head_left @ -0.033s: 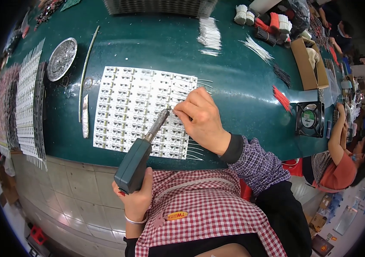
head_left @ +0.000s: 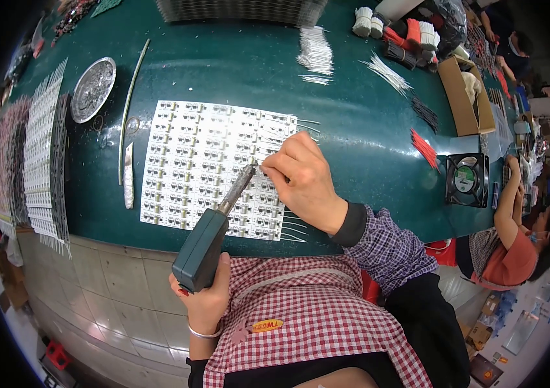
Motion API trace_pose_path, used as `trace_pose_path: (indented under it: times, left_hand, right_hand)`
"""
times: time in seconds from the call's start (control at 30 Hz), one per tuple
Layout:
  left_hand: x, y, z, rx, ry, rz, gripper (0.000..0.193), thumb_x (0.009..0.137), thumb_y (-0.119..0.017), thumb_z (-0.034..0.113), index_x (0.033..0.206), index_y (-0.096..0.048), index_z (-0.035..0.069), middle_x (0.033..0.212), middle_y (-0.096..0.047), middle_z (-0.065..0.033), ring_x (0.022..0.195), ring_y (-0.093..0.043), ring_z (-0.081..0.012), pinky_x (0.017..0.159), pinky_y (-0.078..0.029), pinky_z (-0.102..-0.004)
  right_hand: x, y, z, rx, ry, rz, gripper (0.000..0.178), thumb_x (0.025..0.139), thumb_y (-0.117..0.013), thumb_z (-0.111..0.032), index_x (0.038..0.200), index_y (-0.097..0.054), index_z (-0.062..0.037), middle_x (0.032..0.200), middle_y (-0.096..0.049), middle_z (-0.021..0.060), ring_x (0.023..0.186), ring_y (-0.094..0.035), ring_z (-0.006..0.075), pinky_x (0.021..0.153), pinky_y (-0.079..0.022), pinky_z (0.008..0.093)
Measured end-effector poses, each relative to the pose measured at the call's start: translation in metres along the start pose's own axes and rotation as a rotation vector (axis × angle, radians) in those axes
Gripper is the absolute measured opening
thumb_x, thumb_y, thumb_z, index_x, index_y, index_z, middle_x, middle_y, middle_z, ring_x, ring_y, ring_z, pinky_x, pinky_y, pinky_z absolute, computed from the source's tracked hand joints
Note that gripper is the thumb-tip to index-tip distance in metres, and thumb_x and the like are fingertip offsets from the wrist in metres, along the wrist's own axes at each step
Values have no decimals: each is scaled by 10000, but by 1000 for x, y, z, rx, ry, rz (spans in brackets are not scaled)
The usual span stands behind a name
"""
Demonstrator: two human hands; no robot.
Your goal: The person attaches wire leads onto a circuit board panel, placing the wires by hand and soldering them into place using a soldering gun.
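My left hand [head_left: 207, 297] is closed around the handle of a dark green gun-shaped soldering iron [head_left: 200, 249]. Its metal tip reaches up and right to a white sheet of small circuit boards [head_left: 181, 161] lying flat on the table. Just right of that tip, my right hand [head_left: 304, 178] pinches a thin wire, mostly hidden by the fingers, over the sheet's right-hand column. Other thin white wires [head_left: 293, 227] stick out past the sheet's right edge, above and below this hand. The fingers hide part of that column.
Left on the green table are a metal bowl [head_left: 94, 89], a long thin rod [head_left: 131, 107], a wrapped blade-like tool [head_left: 129, 178] and stacked wired boards [head_left: 45, 155]. White wires [head_left: 316, 52], red wires [head_left: 424, 149], a cardboard box [head_left: 465, 97] and a fan [head_left: 467, 181] lie right. A co-worker [head_left: 514, 239] sits beyond.
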State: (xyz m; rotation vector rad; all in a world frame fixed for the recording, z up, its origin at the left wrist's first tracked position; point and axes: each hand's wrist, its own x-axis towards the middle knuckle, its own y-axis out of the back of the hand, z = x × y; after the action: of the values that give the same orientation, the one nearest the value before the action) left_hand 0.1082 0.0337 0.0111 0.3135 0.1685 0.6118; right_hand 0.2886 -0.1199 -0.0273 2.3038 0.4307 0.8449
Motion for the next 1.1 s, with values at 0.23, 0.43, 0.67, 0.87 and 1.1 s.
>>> trace_pose_path:
  times: [0.23, 0.43, 0.67, 0.87, 1.1]
  left_hand:
    - [0, 3, -4, 93, -33, -9, 194, 777, -780, 27, 934, -681, -30, 873, -686, -70, 731, -622, -115, 650, -489, -265]
    - [-3, 8, -16, -127, 33, 44, 323, 798, -678, -112, 1108, -609, -54, 901, -649, -90, 595, -551, -95, 488, -413, -213]
    - [6, 8, 11, -455, 145, 101, 403, 811, -700, -83, 1194, -576, -63, 1057, -671, -143, 647, -608, -126, 538, -484, -250]
    - [20, 32, 7, -552, 71, 290, 427, 804, -647, -105, 1213, -538, -54, 1055, -650, -157, 561, -542, -111, 458, -419, -244]
    - [36, 59, 4, -552, 29, 480, 417, 807, -615, -68, 1212, -515, -57, 994, -624, -170, 509, -501, -116, 425, -392, -230]
  right_hand:
    - [2, 0, -1, -3, -3, -13, 90, 713, -725, -4, 738, -641, -22, 779, -521, 73, 828, -526, 260, 738, -461, 366]
    - [7, 3, -3, -2, 3, -4, 108, 720, -740, 28, 784, -668, -22, 766, -547, 81, 787, -533, 267, 698, -461, 365]
    - [3, 11, -4, 5, -2, -37, 72, 752, -710, -22, 777, -645, -40, 775, -529, 65, 835, -531, 265, 744, -459, 377]
    - [27, 39, -20, 3, 20, -109, 81, 786, -721, -36, 858, -684, -37, 855, -607, 73, 885, -566, 277, 754, -467, 373]
    - [96, 20, -29, 14, 218, -201, 107, 770, -734, -6, 866, -688, -12, 838, -618, 87, 842, -577, 270, 711, -477, 358]
